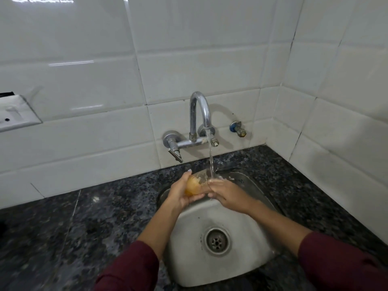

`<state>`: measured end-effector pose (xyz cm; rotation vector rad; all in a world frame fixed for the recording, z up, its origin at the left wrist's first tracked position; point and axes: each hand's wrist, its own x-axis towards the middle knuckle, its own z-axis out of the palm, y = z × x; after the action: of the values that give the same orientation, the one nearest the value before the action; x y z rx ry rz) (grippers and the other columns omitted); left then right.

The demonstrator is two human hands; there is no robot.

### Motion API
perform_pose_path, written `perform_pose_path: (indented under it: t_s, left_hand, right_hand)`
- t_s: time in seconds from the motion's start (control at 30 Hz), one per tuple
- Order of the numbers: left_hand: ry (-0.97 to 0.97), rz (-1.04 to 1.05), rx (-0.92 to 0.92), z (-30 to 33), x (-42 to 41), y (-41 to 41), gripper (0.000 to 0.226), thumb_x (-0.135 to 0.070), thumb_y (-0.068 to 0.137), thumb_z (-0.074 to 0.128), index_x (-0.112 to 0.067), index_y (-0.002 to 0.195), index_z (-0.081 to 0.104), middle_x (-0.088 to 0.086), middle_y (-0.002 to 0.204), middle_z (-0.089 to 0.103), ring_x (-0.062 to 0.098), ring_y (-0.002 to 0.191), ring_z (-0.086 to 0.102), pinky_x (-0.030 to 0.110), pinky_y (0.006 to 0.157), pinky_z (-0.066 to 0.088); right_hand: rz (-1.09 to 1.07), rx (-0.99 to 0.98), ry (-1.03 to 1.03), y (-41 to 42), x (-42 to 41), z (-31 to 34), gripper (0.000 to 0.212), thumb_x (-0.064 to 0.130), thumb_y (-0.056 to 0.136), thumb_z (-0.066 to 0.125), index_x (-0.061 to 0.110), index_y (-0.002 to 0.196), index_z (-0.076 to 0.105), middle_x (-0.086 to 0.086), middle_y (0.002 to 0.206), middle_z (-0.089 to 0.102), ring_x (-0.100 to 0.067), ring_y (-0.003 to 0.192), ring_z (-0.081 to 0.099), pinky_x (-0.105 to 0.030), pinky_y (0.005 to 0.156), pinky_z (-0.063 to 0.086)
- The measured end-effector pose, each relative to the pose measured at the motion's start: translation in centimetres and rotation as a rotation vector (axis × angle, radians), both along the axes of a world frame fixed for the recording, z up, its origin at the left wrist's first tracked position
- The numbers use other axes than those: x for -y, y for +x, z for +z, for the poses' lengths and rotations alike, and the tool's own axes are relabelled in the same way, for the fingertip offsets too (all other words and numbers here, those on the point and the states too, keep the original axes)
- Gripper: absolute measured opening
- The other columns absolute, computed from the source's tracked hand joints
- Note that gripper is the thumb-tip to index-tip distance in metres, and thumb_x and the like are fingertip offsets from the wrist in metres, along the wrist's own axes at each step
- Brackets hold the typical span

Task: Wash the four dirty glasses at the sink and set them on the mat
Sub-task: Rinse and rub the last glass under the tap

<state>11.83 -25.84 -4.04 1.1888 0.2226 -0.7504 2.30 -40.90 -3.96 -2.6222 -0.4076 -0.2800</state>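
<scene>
A clear glass (198, 182) lies tilted on its side over the steel sink (247, 267), its mouth to the right under the running water. My left hand (181, 196) grips its base end, fingers curled round it. An orange-yellow tint shows through the glass near that hand. My right hand (227, 195) is at the glass's mouth, wet from the stream; its fingertips are hidden at the rim, so whether they reach inside I cannot tell. No other glasses and no mat are in view.
A chrome wall tap (199, 114) pours a thin stream (211, 160) into the sink. Dark speckled granite counter (73, 232) surrounds the basin. The drain (216, 241) sits at the basin's middle. White tiled walls close in behind and on the right.
</scene>
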Motion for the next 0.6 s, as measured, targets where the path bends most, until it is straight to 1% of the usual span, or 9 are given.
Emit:
perform_pose_path:
  t_s: [0.07,0.13,0.2,0.27,0.37,0.43,0.5,0.57,0.6]
  left_hand:
    - [-0.042,-0.045,-0.037,-0.2,-0.2,0.2,0.039,-0.042,0.088,0.061,-0.008,0.108,0.063,0.015,0.096,0.070,0.028,0.081,0.069,0.039,0.057,0.061]
    - [-0.137,-0.035,0.011,-0.4,0.0,0.5,0.048,-0.039,0.086,0.063,-0.001,0.116,0.060,0.019,0.103,0.067,0.029,0.085,0.067,0.039,0.066,0.061]
    - [-0.217,0.051,0.104,-0.6,0.4,0.1,0.055,-0.030,0.081,0.069,0.002,0.123,0.053,0.019,0.098,0.064,0.028,0.075,0.064,0.032,0.052,0.056]
    - [-0.214,0.171,0.143,-0.6,0.9,-0.4,0.033,-0.023,0.083,0.069,-0.004,0.107,0.058,0.014,0.081,0.062,0.022,0.058,0.060,0.024,0.040,0.046]
    - [-0.098,0.200,0.138,-0.4,0.9,-0.2,0.016,-0.026,0.087,0.064,-0.011,0.088,0.058,0.010,0.070,0.059,0.018,0.049,0.057,0.025,0.040,0.046]
    - [-0.044,0.107,0.077,0.0,0.6,0.0,0.023,-0.029,0.088,0.062,-0.007,0.096,0.060,0.012,0.078,0.064,0.025,0.063,0.063,0.034,0.049,0.056]
    - [-0.062,0.038,-0.024,0.3,0.3,0.1,0.028,-0.030,0.090,0.061,-0.005,0.101,0.060,0.017,0.087,0.069,0.032,0.075,0.068,0.047,0.054,0.059]
    - [-0.110,-0.001,-0.058,0.4,0.1,0.4,0.032,-0.034,0.090,0.060,-0.005,0.105,0.061,0.018,0.092,0.069,0.033,0.081,0.068,0.048,0.057,0.060]
    - [-0.140,-0.017,-0.046,0.4,0.1,0.4,0.032,-0.035,0.090,0.059,-0.006,0.104,0.062,0.016,0.092,0.069,0.031,0.081,0.068,0.043,0.059,0.060]
  right_hand:
    - [-0.032,-0.033,0.050,0.3,0.0,0.5,0.026,0.017,0.090,0.056,0.017,0.114,0.066,-0.006,0.110,0.069,-0.017,0.103,0.062,-0.031,0.092,0.047]
    - [-0.137,-0.092,0.318,0.7,-1.0,1.5,0.021,0.015,0.091,0.056,0.015,0.109,0.066,-0.007,0.102,0.072,-0.018,0.091,0.067,-0.033,0.082,0.054]
    - [-0.253,-0.180,0.779,1.0,-2.7,2.6,0.018,0.017,0.094,0.052,0.012,0.106,0.065,-0.012,0.098,0.072,-0.025,0.083,0.070,-0.031,0.067,0.056]
    - [-0.286,-0.219,0.999,1.2,-3.9,2.7,0.019,0.017,0.095,0.051,0.012,0.106,0.065,-0.014,0.100,0.071,-0.026,0.081,0.069,-0.028,0.064,0.055]
    - [-0.122,-0.213,0.728,0.6,-3.6,1.2,0.032,0.010,0.093,0.052,0.015,0.124,0.058,-0.008,0.119,0.066,-0.016,0.098,0.066,-0.028,0.081,0.055]
    - [0.006,-0.131,0.166,0.8,-1.8,0.7,0.041,0.012,0.091,0.053,0.024,0.130,0.053,-0.004,0.126,0.063,-0.011,0.107,0.060,-0.024,0.091,0.048]
    - [0.051,-0.070,-0.301,2.0,-0.3,1.0,0.039,0.016,0.091,0.050,0.028,0.128,0.053,-0.004,0.122,0.063,-0.018,0.105,0.061,-0.031,0.091,0.049]
    - [0.041,-0.101,-0.385,2.5,-0.3,1.9,0.037,0.018,0.092,0.050,0.029,0.127,0.055,-0.004,0.118,0.066,-0.020,0.100,0.062,-0.035,0.087,0.049]
    - [0.020,-0.152,-0.257,2.5,-0.6,2.3,0.037,0.018,0.091,0.052,0.028,0.126,0.056,-0.003,0.117,0.067,-0.018,0.097,0.063,-0.034,0.086,0.049]
